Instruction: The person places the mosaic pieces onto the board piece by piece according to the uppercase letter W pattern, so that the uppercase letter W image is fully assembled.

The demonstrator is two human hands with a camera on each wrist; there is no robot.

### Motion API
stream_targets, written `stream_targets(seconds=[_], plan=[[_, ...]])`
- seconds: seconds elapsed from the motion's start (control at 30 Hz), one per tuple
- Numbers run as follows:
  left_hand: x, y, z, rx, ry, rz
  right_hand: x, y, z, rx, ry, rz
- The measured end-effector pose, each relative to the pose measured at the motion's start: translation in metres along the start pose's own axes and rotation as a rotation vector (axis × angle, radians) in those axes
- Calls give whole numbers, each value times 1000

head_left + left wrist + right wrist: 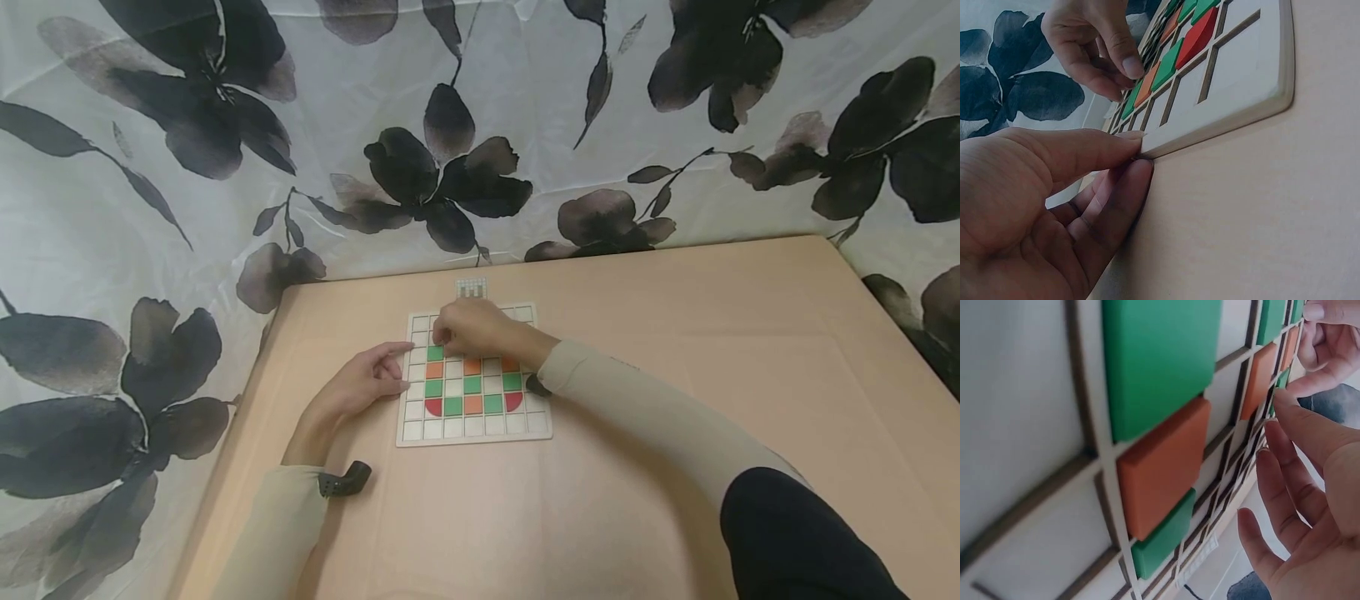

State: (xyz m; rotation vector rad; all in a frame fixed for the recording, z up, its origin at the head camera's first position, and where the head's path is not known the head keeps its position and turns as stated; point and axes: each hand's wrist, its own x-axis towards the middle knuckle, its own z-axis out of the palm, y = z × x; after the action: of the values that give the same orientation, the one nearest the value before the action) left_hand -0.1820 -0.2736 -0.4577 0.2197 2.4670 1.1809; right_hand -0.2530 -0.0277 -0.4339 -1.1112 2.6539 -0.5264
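Note:
A white gridded board (412,432) lies on the table, with green, orange and red tiles in some of its squares. My left hand (366,385) is at the board's left edge; its thumb and forefinger, fairly straight and spread apart, touch the rim. Over the upper left of the board is my right hand (474,327), one fingertip at a green tile (1283,378) in the left column. Its other fingers are loosely bent in the right wrist view. An orange tile (435,370) sits just below that green one. The right hand and forearm cover part of the board's upper rows.
A small card with a fine grid (471,288) lies just beyond the board. The wooden table (712,333) ends at a floral cloth (495,92) behind and to the left. Dark wrist-worn devices, such as the left one (347,480), stick out from both wrists.

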Motion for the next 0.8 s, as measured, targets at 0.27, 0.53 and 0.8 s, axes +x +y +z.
stream_targets(seconds=[0.27,0.53,0.8], plan=[[1,1,1,-5,-2,-1,-18,12,-10,118,44,82],[-2,3,0,24,-1,-12,-61,25,-25,270,119,107],[-14,4,-9,34,-4,16,-114,35,-41,343,151,163]])
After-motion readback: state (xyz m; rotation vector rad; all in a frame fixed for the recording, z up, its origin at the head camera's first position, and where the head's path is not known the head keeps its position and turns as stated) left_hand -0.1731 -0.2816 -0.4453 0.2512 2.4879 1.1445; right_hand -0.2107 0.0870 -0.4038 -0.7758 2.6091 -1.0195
